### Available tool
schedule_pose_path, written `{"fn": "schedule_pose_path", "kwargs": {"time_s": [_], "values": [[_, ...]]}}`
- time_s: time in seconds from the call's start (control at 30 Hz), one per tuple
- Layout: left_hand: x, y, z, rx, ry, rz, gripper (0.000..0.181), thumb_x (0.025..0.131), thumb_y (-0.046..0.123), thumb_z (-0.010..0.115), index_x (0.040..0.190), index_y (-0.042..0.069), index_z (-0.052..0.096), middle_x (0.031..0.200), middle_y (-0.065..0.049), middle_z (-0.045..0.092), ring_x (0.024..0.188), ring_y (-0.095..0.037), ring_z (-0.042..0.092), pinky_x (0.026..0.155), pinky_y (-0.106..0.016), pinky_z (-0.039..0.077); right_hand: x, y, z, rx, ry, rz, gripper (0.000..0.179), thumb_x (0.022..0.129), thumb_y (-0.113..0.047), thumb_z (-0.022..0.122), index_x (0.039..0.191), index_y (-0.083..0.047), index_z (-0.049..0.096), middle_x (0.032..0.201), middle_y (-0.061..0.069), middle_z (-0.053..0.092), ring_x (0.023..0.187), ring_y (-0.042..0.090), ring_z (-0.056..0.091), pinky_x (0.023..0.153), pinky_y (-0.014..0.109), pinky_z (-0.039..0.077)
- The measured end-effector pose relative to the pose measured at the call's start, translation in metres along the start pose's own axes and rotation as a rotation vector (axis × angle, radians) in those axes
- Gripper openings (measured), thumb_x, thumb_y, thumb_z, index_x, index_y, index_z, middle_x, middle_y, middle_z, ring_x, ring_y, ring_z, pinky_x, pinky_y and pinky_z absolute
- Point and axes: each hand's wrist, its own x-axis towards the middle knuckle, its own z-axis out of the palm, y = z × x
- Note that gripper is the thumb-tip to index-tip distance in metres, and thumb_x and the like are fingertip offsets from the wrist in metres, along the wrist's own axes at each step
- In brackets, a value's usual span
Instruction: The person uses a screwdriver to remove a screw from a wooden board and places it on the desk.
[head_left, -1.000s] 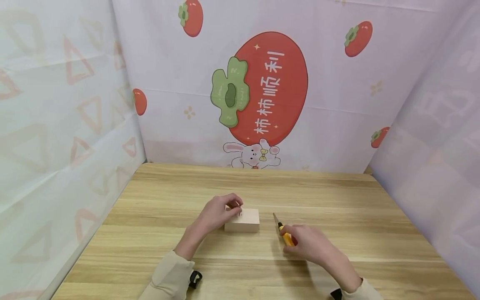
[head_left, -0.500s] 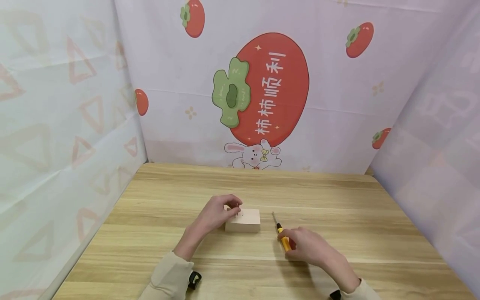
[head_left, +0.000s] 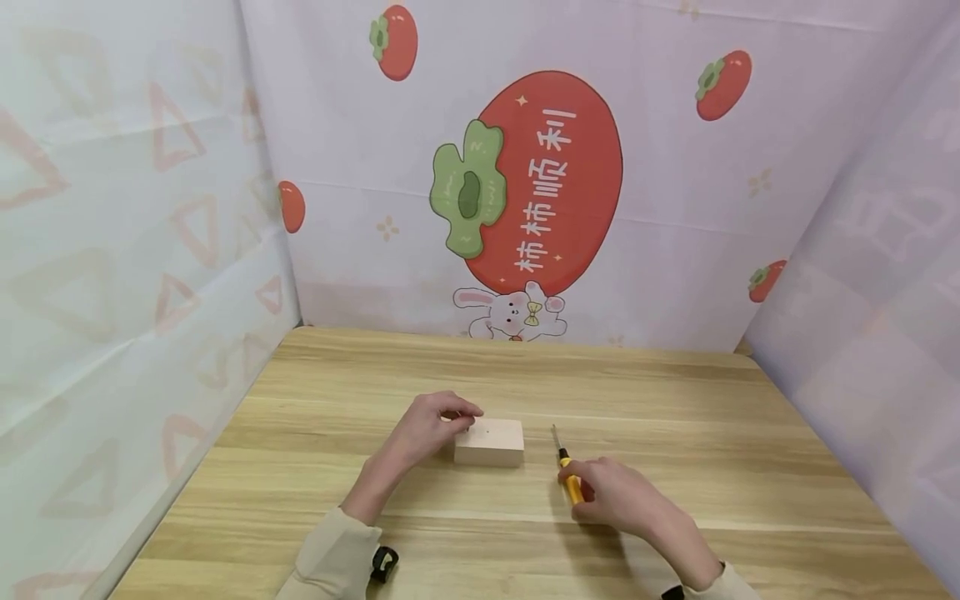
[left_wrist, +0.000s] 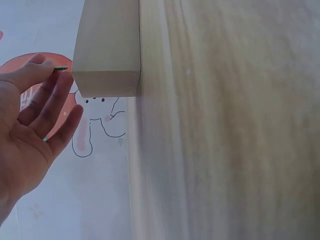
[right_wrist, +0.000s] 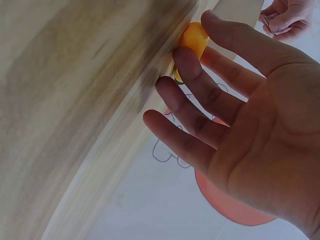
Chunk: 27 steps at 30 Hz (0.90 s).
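Observation:
A pale wooden block (head_left: 501, 442) lies on the table with a small dark hole (head_left: 487, 432) in its top. My left hand (head_left: 429, 427) hovers over the block's left end, pinching a small metal screw (left_wrist: 61, 68) between thumb and forefinger; only one end of it sticks out in the left wrist view. To the right of the block is a screwdriver (head_left: 572, 487) with a yellow handle, its thin shaft pointing away from me. My right hand (head_left: 617, 496) holds that handle with thumb and fingertips, the other fingers spread loosely in the right wrist view.
The wood-grain table (head_left: 420, 537) reaches back to a printed cloth (head_left: 675, 250) with a large red persimmon picture. More cloth walls stand at the left (head_left: 150, 292) and right (head_left: 877, 333). A black strap (head_left: 384, 564) is at my left sleeve.
My left hand has drawn slightly leftward over the block with the screw, uncovering more of the hole. My right hand has turned the screwdriver a little on the table.

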Motion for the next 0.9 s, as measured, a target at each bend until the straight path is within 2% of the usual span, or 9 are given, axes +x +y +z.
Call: {"fn": "schedule_pose_path", "kwargs": {"time_s": [0.27, 0.5, 0.67, 0.8, 0.9], "values": [[-0.002, 0.004, -0.001, -0.042, -0.008, -0.053, 0.018, 0.087, 0.004, 0.073, 0.105, 0.004, 0.076, 0.094, -0.001, 0.071, 0.084, -0.012, 0.065, 0.072, -0.018, 0.054, -0.001, 0.0, 0.0, -0.003, 0.009, 0.003, 0.036, 0.079, -0.017, 0.078, 0.114, -0.014, 0.07, 0.073, -0.007, 0.053, 0.063, 0.006, 0.044, 0.053, 0.022, 0.036], [-0.002, -0.002, -0.003, -0.022, 0.013, 0.002, 0.021, 0.089, 0.0, 0.068, 0.108, 0.004, 0.076, 0.094, -0.002, 0.067, 0.083, -0.011, 0.063, 0.071, -0.018, 0.054, -0.002, 0.0, 0.0, 0.001, 0.01, 0.004, 0.036, 0.08, -0.016, 0.078, 0.114, -0.014, 0.069, 0.073, -0.007, 0.053, 0.063, 0.006, 0.044, 0.053, 0.022, 0.036], [-0.006, -0.007, -0.008, -0.058, 0.014, 0.023, 0.022, 0.089, 0.0, 0.069, 0.109, 0.006, 0.076, 0.094, -0.002, 0.066, 0.081, -0.009, 0.06, 0.071, -0.019, 0.055, -0.002, 0.0, 0.0, -0.006, 0.004, 0.01, 0.035, 0.08, -0.017, 0.078, 0.114, -0.014, 0.07, 0.073, -0.007, 0.052, 0.064, 0.006, 0.044, 0.054, 0.022, 0.036], [-0.01, -0.01, -0.013, -0.078, 0.021, -0.008, 0.021, 0.089, 0.002, 0.07, 0.108, 0.007, 0.076, 0.096, -0.001, 0.065, 0.082, -0.009, 0.062, 0.072, -0.019, 0.056, -0.001, -0.001, 0.0, -0.006, 0.005, 0.01, 0.035, 0.08, -0.016, 0.078, 0.113, -0.014, 0.07, 0.072, -0.007, 0.052, 0.064, 0.007, 0.044, 0.054, 0.022, 0.036], [-0.012, -0.012, -0.017, -0.1, 0.02, -0.037, 0.025, 0.087, 0.001, 0.071, 0.112, 0.004, 0.074, 0.099, -0.005, 0.065, 0.085, -0.01, 0.065, 0.075, -0.02, 0.058, -0.001, -0.001, 0.0, -0.003, 0.003, 0.005, 0.034, 0.08, -0.016, 0.078, 0.113, -0.014, 0.07, 0.072, -0.007, 0.052, 0.063, 0.007, 0.044, 0.054, 0.022, 0.036]]}}
